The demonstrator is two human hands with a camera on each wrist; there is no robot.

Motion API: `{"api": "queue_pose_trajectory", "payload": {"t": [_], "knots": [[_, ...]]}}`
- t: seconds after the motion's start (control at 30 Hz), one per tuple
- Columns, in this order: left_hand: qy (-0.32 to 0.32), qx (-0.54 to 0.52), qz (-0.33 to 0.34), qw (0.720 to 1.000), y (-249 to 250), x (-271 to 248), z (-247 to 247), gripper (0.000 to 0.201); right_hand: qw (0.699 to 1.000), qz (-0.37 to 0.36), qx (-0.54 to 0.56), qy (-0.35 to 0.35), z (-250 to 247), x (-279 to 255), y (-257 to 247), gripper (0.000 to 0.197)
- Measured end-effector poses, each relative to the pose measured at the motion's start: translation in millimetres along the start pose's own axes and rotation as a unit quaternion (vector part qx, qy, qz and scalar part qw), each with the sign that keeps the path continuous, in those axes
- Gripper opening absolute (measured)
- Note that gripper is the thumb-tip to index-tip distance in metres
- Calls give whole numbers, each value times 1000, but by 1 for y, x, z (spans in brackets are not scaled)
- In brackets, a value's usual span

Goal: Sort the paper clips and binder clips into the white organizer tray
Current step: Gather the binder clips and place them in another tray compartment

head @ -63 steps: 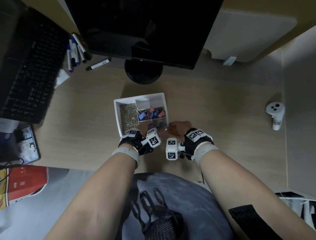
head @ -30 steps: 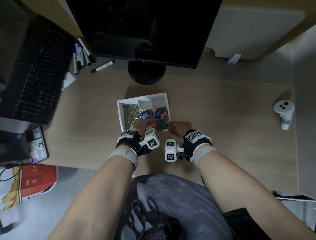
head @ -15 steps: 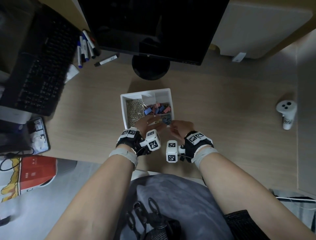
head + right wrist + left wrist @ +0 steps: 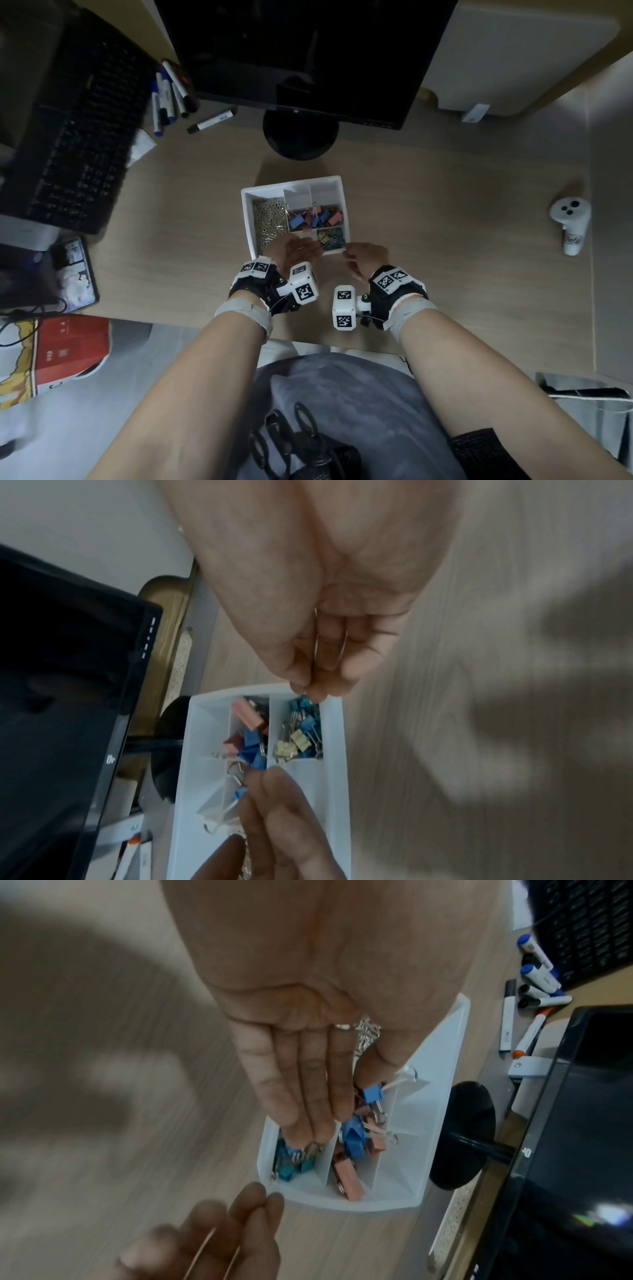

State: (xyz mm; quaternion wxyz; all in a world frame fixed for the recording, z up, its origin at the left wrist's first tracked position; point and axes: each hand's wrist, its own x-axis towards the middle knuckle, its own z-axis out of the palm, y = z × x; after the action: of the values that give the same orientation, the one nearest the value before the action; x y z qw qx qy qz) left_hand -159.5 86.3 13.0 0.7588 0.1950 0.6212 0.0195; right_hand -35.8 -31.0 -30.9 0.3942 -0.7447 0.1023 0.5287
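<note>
A: Plastic white organizer tray [image 4: 247, 219] mid-table, paper clips [image 4: 269, 219] in its left slot, binder clips [image 4: 313, 217] centre.

B: Left hand [image 4: 291, 250]?

A: Fingers [image 4: 308, 1096] straight, tips down in the near-right slot w/ small teal clips [image 4: 291, 1167], holding nothing.

B: Right hand [image 4: 364, 257]?

A: Just beside the tray's near-right corner, pinching thin wire, prob. a clip.

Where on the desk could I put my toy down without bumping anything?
Bare wood lies between the white organizer tray and the white controller, and between the tray and the keyboard. It is crowded at the tray's near edge, where the left hand and right hand work, and by the markers beside the monitor stand.
</note>
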Motion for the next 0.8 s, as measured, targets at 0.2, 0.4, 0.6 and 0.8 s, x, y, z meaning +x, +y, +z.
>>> {"api": "queue_pose_trajectory", "payload": {"t": [0.2,0.4,0.6,0.8], "knots": [[21,4,7,1000,5,5,-35,21,988,-105,-104,44,28,3,0,14],[3,50,-5,999,26,17,-50,22,980,-123,-137,70,59,1,-17,12],[10,54,6,998,51,32,-72,22,940,-53,-275,193,94,5,-29,59],[-3,72,-1,997,76,37,-96,20,925,-53,-280,252,111,0,-33,58]]}}
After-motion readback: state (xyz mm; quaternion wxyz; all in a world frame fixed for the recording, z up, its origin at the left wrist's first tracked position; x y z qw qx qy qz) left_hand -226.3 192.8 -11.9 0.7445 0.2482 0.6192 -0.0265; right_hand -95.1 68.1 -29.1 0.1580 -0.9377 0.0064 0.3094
